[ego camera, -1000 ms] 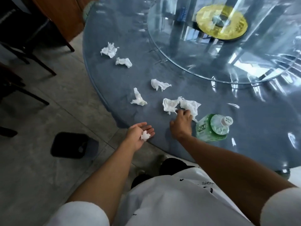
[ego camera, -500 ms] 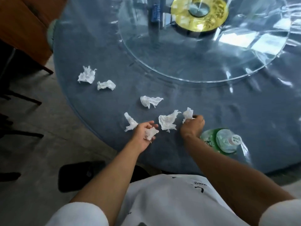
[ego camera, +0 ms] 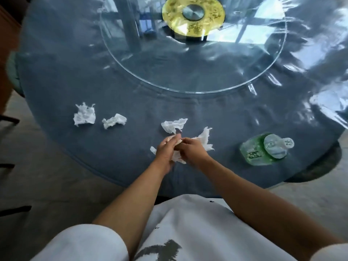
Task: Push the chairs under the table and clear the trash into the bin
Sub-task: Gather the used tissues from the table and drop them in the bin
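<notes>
White crumpled tissues point(ego camera: 178, 156) are gripped between left hand point(ego camera: 165, 151) and right hand point(ego camera: 192, 150).
A loose tissue point(ego camera: 174, 125) is seen just beyond the fingertips, nearer the left hand; its long axis runs left-right.

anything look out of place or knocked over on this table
Yes. The green plastic bottle lies tipped on its side near the table edge, right of the hands. Crumpled tissues litter the near side: two loose ones at left, another just beyond the hands. No spill shows.
</notes>
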Available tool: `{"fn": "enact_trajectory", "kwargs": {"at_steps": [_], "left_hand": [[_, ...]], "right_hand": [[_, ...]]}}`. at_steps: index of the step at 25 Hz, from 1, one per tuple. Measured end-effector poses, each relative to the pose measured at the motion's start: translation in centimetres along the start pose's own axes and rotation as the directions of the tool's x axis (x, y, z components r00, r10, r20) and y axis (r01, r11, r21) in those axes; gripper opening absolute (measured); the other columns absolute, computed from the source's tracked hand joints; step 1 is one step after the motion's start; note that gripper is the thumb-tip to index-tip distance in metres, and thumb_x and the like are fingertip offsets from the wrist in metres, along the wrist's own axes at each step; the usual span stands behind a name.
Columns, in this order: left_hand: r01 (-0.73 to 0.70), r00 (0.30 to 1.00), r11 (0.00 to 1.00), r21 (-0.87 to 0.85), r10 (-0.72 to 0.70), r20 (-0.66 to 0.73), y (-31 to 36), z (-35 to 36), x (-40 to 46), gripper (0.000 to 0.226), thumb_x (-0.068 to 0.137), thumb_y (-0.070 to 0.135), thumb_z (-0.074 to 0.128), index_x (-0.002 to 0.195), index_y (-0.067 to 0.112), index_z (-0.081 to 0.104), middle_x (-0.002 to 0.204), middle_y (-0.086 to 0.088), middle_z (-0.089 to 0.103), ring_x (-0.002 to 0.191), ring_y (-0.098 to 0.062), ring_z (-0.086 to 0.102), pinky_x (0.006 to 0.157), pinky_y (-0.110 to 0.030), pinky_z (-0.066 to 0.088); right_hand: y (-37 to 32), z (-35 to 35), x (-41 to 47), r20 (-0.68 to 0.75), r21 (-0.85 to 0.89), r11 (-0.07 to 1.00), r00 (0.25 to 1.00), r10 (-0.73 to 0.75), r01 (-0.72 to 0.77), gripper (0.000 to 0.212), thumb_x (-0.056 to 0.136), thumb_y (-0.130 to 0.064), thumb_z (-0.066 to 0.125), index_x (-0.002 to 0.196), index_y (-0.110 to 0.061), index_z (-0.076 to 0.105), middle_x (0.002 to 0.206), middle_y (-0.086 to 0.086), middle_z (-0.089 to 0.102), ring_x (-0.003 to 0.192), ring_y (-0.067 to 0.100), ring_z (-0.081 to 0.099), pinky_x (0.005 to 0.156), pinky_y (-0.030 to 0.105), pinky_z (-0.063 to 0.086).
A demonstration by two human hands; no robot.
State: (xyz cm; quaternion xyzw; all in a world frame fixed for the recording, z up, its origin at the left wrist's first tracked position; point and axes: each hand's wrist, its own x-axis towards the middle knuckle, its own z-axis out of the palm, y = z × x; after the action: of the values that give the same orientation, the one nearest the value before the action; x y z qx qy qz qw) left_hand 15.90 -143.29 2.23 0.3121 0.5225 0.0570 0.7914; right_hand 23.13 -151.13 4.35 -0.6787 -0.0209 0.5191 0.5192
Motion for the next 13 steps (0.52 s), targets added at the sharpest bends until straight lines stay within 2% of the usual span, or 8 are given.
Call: {"fn": "enact_trajectory", "kwargs": {"at_steps": [2, 3, 4, 6, 8, 10, 12, 13], "left_hand": [[-0.022, 1.0, 0.999, -0.027, 0.022, 0.004, 0.7, -1.9, 0.4, 0.011, 0.093, 0.009, 0.065, 0.103, 0.008, 0.07, 0.088, -0.015, 0.069, 0.066, -0.027, 0.068, 0.053, -0.033, 0.054], [-0.012, 1.0, 0.998, -0.055, 0.013, 0.014, 1.2, -2.8, 0.6, 0.016, 0.093, 0.001, 0.059, 0.107, 0.004, 0.067, 0.092, -0.018, 0.07, 0.072, -0.031, 0.069, 0.056, -0.036, 0.055], [0.006, 1.0, 0.997, -0.078, -0.004, 0.025, 1.9, -3.5, 0.4, 0.023, 0.094, -0.006, 0.051, 0.112, 0.001, 0.063, 0.097, -0.021, 0.069, 0.078, -0.035, 0.069, 0.061, -0.041, 0.057], [0.034, 0.999, 0.994, -0.106, -0.029, 0.043, 2.5, -5.1, 0.1, 0.038, 0.09, -0.016, 0.035, 0.117, -0.002, 0.057, 0.102, -0.023, 0.068, 0.082, -0.038, 0.069, 0.069, -0.048, 0.058], [0.026, 0.999, 0.994, -0.104, -0.024, 0.025, 2.7, -6.7, -0.2, 0.049, 0.085, -0.021, 0.026, 0.119, -0.002, 0.056, 0.103, -0.023, 0.067, 0.083, -0.039, 0.069, 0.074, -0.049, 0.058], [0.033, 0.999, 0.991, -0.128, -0.035, -0.009, 2.7, -8.3, -0.5, 0.054, 0.083, -0.022, 0.024, 0.12, 0.0, 0.057, 0.105, -0.022, 0.068, 0.085, -0.039, 0.069, 0.075, -0.048, 0.057], [0.047, 0.998, 0.989, -0.138, -0.052, -0.035, 2.5, -9.5, -0.6, 0.052, 0.084, -0.02, 0.025, 0.119, 0.001, 0.057, 0.106, -0.022, 0.068, 0.087, -0.039, 0.068, 0.077, -0.049, 0.055], [0.044, 0.998, 0.987, -0.153, -0.05, -0.034, 2.4, -10.0, -0.6, 0.049, 0.086, -0.018, 0.026, 0.119, 0.001, 0.056, 0.105, -0.022, 0.068, 0.087, -0.04, 0.068, 0.079, -0.051, 0.054]], "right_hand": [[0.1, -0.1, 0.2, 0.01, 0.122, 0.992, 0.999, 0.035, -0.036, 0.021, 0.092, 0.007, 0.054, 0.099, -0.003, 0.072, 0.089, 0.017, 0.076, 0.071, 0.024, 0.073, 0.067, 0.034, 0.061], [0.4, -0.5, 0.5, -0.084, 0.042, 0.999, 0.996, 0.004, -0.001, 0.022, 0.092, 0.005, 0.052, 0.101, -0.003, 0.071, 0.096, 0.019, 0.076, 0.077, 0.026, 0.074, 0.074, 0.036, 0.062], [0.8, -1.2, 1.1, -0.229, -0.131, 0.991, 0.971, -0.061, 0.032, 0.021, 0.093, 0.0, 0.053, 0.102, -0.005, 0.07, 0.1, 0.015, 0.075, 0.083, 0.025, 0.073, 0.08, 0.035, 0.059], [2.0, -2.6, 1.5, -0.427, -0.516, 0.857, 0.872, -0.237, -0.02, 0.021, 0.091, -0.012, 0.061, 0.11, -0.014, 0.069, 0.11, 0.006, 0.065, 0.096, 0.022, 0.064, 0.089, 0.032, 0.052], [3.5, -3.7, 1.8, -0.42, -0.682, 0.725, 0.863, -0.28, -0.097, 0.031, 0.091, -0.02, 0.065, 0.122, -0.022, 0.063, 0.122, 0.008, 0.048, 0.11, 0.027, 0.053, 0.098, 0.037, 0.048], [4.6, -4.2, 2.2, -0.413, -0.727, 0.668, 0.879, -0.239, -0.16, 0.033, 0.092, -0.019, 0.065, 0.124, -0.023, 0.063, 0.126, 0.013, 0.044, 0.117, 0.034, 0.049, 0.101, 0.038, 0.045], [4.7, -3.8, 2.3, -0.403, -0.708, 0.693, 0.884, -0.236, -0.137, 0.017, 0.094, -0.019, 0.064, 0.109, -0.017, 0.071, 0.124, 0.015, 0.059, 0.118, 0.036, 0.056, 0.098, 0.035, 0.046], [4.2, -3.0, 2.2, -0.391, -0.682, 0.723, 0.889, -0.238, -0.107, 0.01, 0.094, -0.021, 0.066, 0.098, -0.018, 0.074, 0.115, 0.011, 0.069, 0.113, 0.032, 0.063, 0.094, 0.033, 0.049]]}}
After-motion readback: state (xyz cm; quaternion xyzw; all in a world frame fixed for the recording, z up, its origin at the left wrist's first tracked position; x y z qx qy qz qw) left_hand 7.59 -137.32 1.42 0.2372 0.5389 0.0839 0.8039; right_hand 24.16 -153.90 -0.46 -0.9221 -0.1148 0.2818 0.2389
